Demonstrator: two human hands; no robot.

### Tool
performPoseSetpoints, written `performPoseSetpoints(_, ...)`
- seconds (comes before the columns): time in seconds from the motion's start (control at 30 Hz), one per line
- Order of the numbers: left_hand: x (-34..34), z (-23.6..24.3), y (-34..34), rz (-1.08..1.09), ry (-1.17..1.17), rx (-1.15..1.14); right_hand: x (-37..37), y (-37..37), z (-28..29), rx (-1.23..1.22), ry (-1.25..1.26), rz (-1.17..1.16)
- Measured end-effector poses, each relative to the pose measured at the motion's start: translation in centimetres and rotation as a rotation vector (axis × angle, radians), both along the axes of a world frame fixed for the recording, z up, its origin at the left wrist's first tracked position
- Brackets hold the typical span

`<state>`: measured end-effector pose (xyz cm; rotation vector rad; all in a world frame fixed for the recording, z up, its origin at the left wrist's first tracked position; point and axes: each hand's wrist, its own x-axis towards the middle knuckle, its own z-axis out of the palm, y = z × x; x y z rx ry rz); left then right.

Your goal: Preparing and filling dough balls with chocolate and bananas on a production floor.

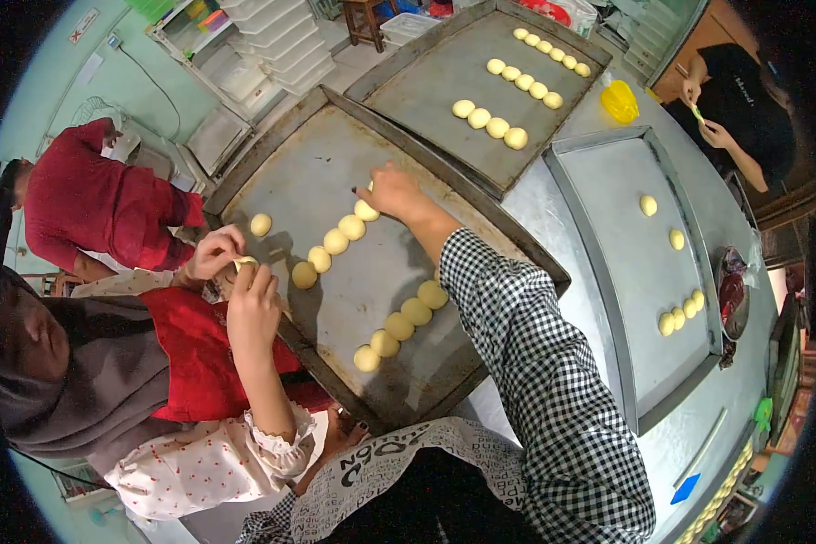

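Note:
My right hand [396, 192] reaches over the near baking tray [276, 145]. Its fingers close round a pale yellow dough ball, mostly hidden, at the far end of a slanting row of dough balls [336, 240]. Closer to me, a second row of dough balls [399, 325] runs partly under my checkered sleeve. One lone dough ball [261, 224] sits near the tray's left side. Low beside the tray's near corner is my left hand [339, 433], partly covered by my apron; its grip is not clear.
At left, a co-worker in a red apron [195, 354] pinches a small dough piece [244, 263] over the tray's edge. Another filled tray [408, 82] adjoins at the back. A third tray [607, 236] lies right, near a yellow plastic item [619, 101] and a blue-bladed scraper [686, 488].

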<state>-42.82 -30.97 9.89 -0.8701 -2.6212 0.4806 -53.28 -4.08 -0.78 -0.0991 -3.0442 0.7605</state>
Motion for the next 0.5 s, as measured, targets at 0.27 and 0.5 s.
performPoseSetpoints(0.27,-1.2,-1.6,-5.2,0.022,-0.668,0.867,-2.3,0.5,-0.7,-0.241,0.121,-0.042)
performPoseSetpoints(0.5,-1.2,-1.7,-3.4,-0.072,-0.879,1.172,-1.7,0.4,-3.9,-0.175,0.034,0.083)
